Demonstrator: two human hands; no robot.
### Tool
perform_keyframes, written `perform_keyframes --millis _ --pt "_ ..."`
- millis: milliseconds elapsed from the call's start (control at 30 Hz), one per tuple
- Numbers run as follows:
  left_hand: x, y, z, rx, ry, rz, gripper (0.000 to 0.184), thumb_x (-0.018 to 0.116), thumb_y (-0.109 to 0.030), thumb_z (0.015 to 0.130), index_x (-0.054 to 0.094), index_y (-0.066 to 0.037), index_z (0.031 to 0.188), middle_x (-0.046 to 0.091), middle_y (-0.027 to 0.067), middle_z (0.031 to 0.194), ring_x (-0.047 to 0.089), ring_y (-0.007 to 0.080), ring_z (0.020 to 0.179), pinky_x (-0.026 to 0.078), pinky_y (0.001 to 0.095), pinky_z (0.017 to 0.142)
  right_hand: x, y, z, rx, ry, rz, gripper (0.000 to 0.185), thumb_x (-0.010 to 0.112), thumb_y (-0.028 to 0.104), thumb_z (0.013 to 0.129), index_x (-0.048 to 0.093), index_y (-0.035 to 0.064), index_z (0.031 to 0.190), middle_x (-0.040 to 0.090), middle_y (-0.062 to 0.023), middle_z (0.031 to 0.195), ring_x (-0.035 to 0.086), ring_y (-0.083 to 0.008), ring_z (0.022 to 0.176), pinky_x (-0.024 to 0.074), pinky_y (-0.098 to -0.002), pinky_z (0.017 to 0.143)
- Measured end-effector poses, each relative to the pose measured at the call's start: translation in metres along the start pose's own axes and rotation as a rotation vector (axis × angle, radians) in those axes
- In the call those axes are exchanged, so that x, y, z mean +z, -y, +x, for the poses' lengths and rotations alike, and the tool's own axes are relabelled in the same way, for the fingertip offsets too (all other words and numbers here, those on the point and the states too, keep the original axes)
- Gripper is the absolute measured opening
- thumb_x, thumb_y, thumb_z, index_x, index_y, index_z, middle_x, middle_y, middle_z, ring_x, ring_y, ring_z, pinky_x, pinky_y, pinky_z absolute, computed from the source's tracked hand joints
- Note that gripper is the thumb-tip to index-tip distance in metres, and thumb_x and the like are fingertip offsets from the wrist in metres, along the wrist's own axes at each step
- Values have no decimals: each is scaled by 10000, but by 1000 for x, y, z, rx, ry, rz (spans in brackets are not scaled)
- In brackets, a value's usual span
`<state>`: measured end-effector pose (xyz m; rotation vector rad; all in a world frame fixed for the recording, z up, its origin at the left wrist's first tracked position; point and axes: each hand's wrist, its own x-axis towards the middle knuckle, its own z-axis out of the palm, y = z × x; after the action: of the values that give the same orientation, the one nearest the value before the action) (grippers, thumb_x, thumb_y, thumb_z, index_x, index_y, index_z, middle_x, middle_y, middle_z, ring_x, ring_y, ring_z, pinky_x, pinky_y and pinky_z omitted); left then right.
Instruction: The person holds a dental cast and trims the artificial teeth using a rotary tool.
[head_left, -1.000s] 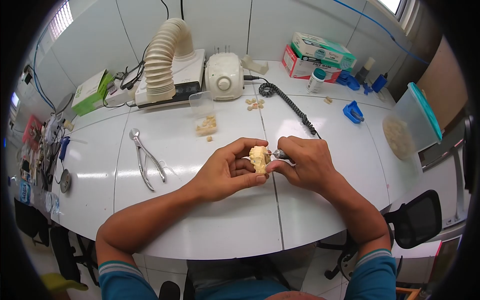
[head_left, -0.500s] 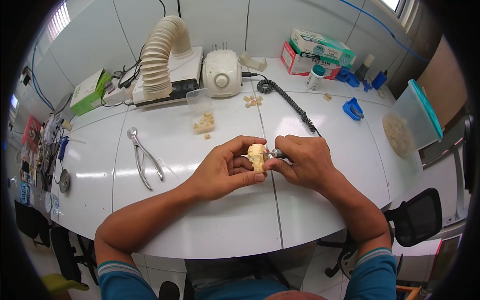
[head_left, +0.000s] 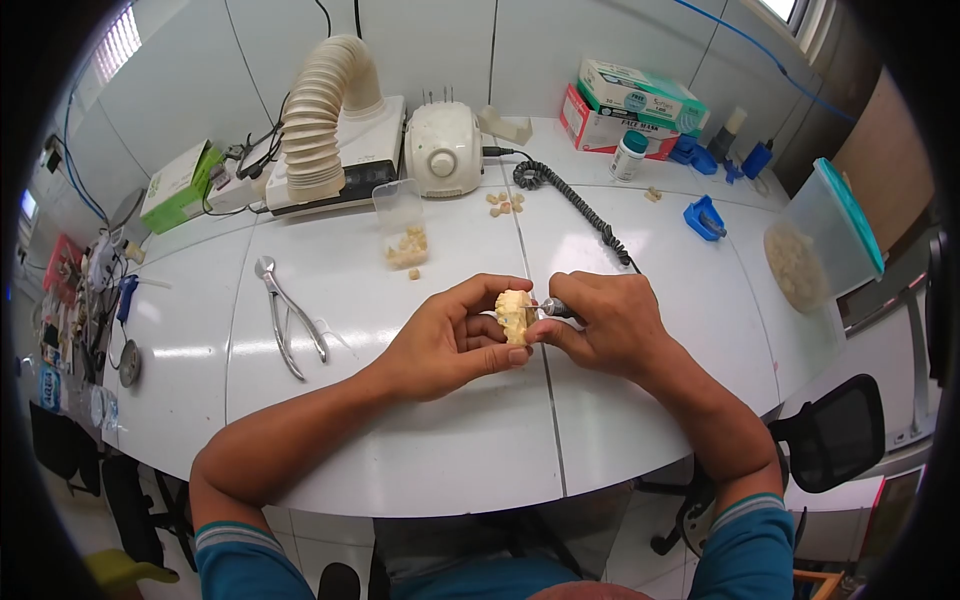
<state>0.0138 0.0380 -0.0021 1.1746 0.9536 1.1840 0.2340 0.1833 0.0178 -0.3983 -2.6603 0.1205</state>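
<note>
- The dental model is in the centre of the frame, between the two hands, above the white table.
- The left hand is half curled and has hold of the dental model, with the thumb at its lower edge and fingers at its top and left side.
- The right hand is closed around the handpiece; its thumb reaches to the right side of the dental model.
- The thin metal tip of the handpiece points left and meets the model, as it appears.
- Compared with one second ago, both hands keep nearly the same grip. The objects on the table appear slightly more to the left, so the view has moved a little.
- In the upper right of the frame, the red and white box reads "FACE MASK". The green and white box on it shows "FREE"; its other small print is not clear.
- At the left edge, the bottle has a blue label reading "AQUA".
- Left of the hands lie the metal pliers. Above the hands stands the clear small container with yellowish pieces.
</note>
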Motion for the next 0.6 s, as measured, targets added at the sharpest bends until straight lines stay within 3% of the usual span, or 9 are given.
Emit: perform_keyframes --millis 167,267,600 --pt "0 -1 0 -31 6 -35 719 815 -46 1010 441 -24 1623 674 126 1371 721 161 1210 591 317 1084 0 1 -1 -13 -25 26 567 792 651 923 676 97 916 695 -64 728 685 -298 582 470 -427 512" --pt "0 4 0 18 2 -19 678 800 -64 1030 443 1 1603 709 120 1329 729 131 1187 596 258 1012 1 -1 -1 -17 -26 31 580 795 662 917 674 95 919 691 -65 726 683 -303 580 472 -426 514" --pt "0 2 1 1 -15 -13 701 821 -73 1015 445 2 1602 673 119 1373 720 134 1187 592 269 1022 0 0 0 -22 -23 45 598 793 674 915 668 89 910 690 -64 722 680 -291 576 469 -420 511"
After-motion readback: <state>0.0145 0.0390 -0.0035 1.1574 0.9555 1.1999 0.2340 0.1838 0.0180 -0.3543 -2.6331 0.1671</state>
